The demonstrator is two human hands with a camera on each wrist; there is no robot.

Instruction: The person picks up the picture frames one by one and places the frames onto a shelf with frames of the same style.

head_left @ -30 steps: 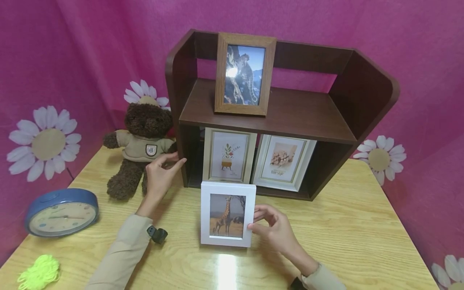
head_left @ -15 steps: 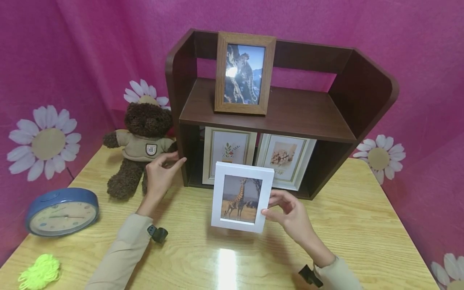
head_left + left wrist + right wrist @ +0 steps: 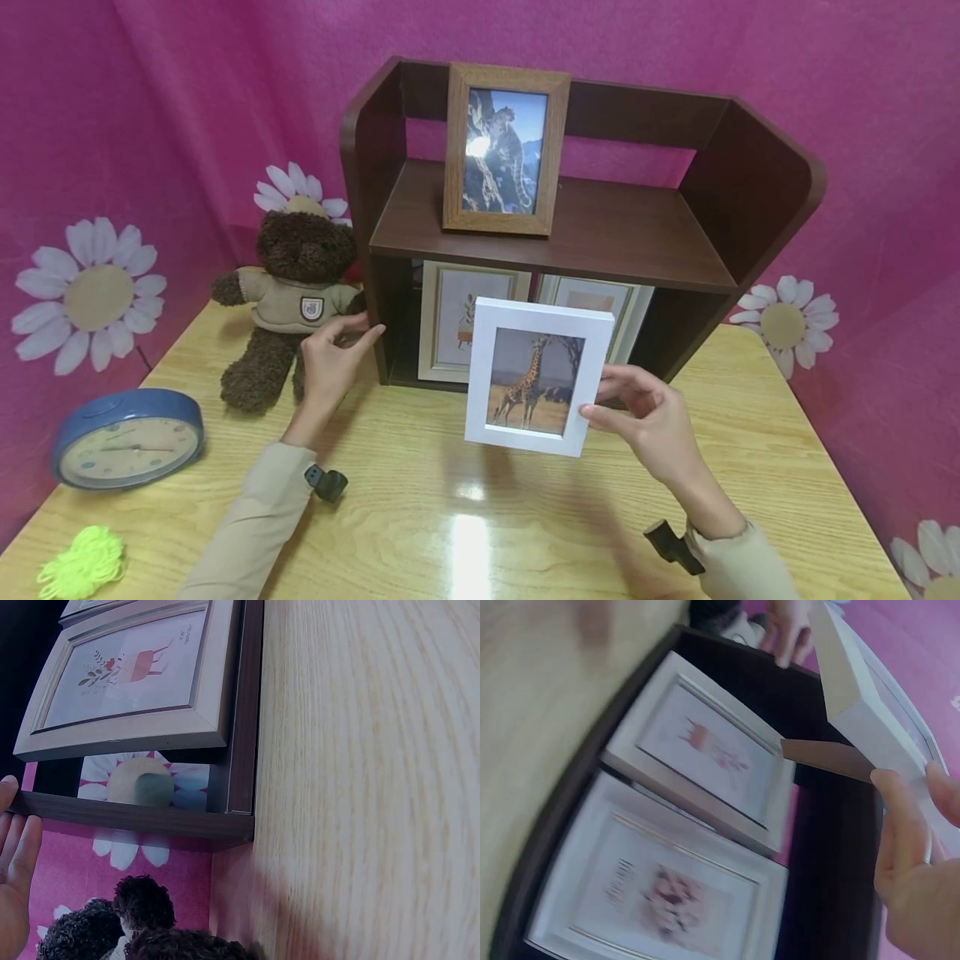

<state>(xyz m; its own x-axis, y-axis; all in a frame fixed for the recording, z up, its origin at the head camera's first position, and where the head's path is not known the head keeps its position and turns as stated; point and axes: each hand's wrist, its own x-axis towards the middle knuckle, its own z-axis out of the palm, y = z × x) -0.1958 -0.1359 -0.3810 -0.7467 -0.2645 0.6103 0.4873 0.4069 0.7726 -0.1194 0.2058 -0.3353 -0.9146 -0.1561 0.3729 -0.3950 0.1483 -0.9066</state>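
Observation:
A white picture frame (image 3: 477, 367) with a giraffe photo is held up over the table by my right hand (image 3: 660, 417). Thumb and fingers pinch its right edge, and the frame's brown stand (image 3: 829, 759) sticks out behind in the right wrist view. At the left side of the dark brown shelf (image 3: 645, 237), my left hand (image 3: 333, 362) pinches the front edge of the side panel, thumb inside and fingers outside. In the lower compartment stand a cream frame with a plant print (image 3: 438, 333) and a white-and-gold frame (image 3: 640, 308), partly hidden behind the giraffe frame.
On the upper shelf stands a wooden frame (image 3: 504, 223) with a leopard photo. A brown teddy bear (image 3: 288, 308) sits left of the shelf, by my left hand. A blue clock (image 3: 127, 442) and yellow-green yarn (image 3: 82, 562) lie on the table (image 3: 420, 533) at left.
My right hand has lifted the giraffe frame from low near the table and carried it up and to the right, with a slight tilt. My left hand has stayed at the panel.

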